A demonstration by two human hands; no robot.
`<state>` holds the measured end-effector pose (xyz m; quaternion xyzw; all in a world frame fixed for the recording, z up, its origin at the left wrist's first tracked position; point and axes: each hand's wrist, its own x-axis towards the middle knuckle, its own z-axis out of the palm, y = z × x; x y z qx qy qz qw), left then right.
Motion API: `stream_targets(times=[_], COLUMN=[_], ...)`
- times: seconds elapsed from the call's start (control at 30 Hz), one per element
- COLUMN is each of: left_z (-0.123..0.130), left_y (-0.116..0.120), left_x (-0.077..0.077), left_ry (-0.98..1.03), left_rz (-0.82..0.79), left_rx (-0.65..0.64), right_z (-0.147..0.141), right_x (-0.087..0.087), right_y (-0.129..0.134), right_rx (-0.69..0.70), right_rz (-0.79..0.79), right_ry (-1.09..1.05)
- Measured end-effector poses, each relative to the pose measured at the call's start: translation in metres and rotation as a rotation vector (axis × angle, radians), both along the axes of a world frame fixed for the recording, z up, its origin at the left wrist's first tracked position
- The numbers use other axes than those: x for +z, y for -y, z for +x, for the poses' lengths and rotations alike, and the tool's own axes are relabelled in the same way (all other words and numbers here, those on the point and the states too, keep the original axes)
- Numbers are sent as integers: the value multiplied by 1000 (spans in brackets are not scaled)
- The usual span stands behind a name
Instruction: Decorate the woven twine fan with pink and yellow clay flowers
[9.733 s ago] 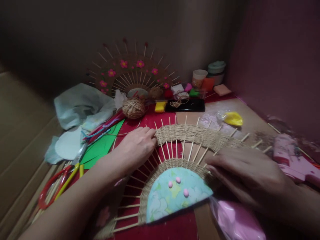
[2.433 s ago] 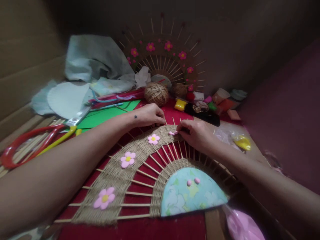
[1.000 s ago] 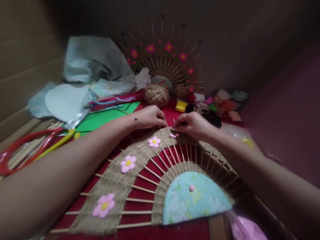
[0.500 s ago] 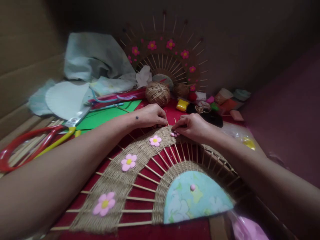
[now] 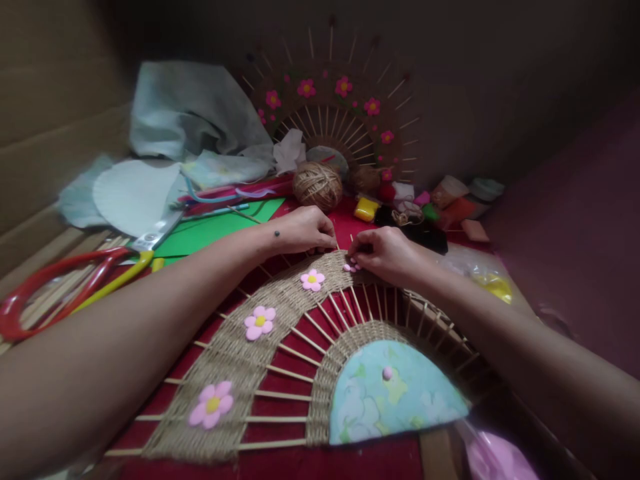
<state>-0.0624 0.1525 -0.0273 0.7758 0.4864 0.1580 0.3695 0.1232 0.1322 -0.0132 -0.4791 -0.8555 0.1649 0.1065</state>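
A woven twine fan (image 5: 280, 293) with thin wooden sticks lies before me. Pink flowers with yellow centres, such as this flower (image 5: 260, 323), sit along its band. My left hand (image 5: 307, 230) is closed at the fan's top edge, fingers curled by a stick's end; its grip is partly hidden. My right hand (image 5: 385, 252) pinches at the band, with its fingertips on small pink petals (image 5: 351, 265). What lies between those fingertips is mostly covered. A small pink ball (image 5: 387, 373) rests on the fan's blue patterned half-circle (image 5: 360, 407).
Large scissors (image 5: 113, 267) with red and yellow handles lie left, beside green sheet (image 5: 200, 233). Behind my hands are a twine ball (image 5: 317, 185) and a yellow packet (image 5: 367, 209). A finished-looking fan (image 5: 330, 93) stands at the back. A pink bag (image 5: 497, 457) lies lower right.
The whole view has shifted very slightly. Both hands stay at the top of the fan, with my right fingertips moving only a little near the petals.
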Motion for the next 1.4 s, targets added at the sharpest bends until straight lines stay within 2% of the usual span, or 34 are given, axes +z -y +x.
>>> stream_targets(times=[0.37, 0.77, 0.9, 1.0, 1.1, 1.17, 1.27, 1.4], left_z=[0, 0, 0, 1, 1, 1, 1, -2], left_y=[1, 1, 2, 3, 2, 1, 0, 0], left_x=[1, 0, 1, 3, 5, 4, 2, 5], left_ry=[-3, -14, -20, -28, -33, -31, -29, -48], left_rz=[7, 9, 16, 19, 16, 13, 12, 26], left_rx=[-5, -1, -3, 2, 10, 11, 14, 33], right_z=[0, 6, 9, 18, 30, 37, 42, 44], right_x=[5, -5, 7, 28, 50, 58, 52, 28], right_y=[1, -5, -2, 11, 38, 60, 89, 107], right_rx=[21, 18, -20, 11, 245, 307, 339, 326], right_rz=[-62, -31, 16, -14, -233, -307, -314, -252], right_ry=[-25, -108, -118, -118, 35, 150, 190, 196])
